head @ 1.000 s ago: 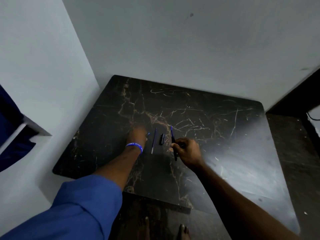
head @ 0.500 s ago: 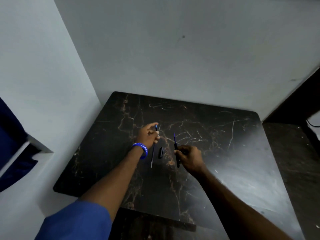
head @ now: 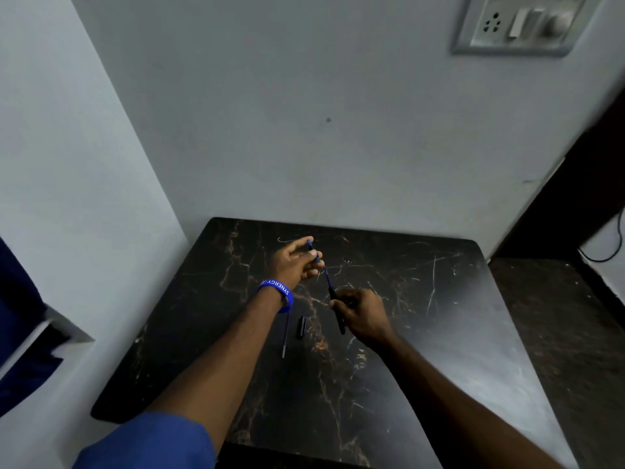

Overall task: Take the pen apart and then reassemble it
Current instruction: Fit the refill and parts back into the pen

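My left hand (head: pixel 296 262), with a blue wristband, is raised above the dark marble table (head: pixel 422 333) and pinches a small blue pen piece (head: pixel 314 252) between thumb and fingertips. My right hand (head: pixel 360 314) grips the dark pen barrel (head: pixel 334 301), whose thin blue end points up toward the blue piece; the two nearly meet. On the table below my left wrist lie a thin refill rod (head: pixel 285 338) and a short black pen part (head: pixel 301 327), side by side.
Grey walls enclose the table at the back and left. A switch and socket plate (head: pixel 517 23) is on the back wall, upper right. A darker surface (head: pixel 554 333) adjoins the table's right edge.
My left hand has lifted off the table with the small blue piece and moved toward the barrel tip. My right hand has raised the barrel. The camera has tilted upward.
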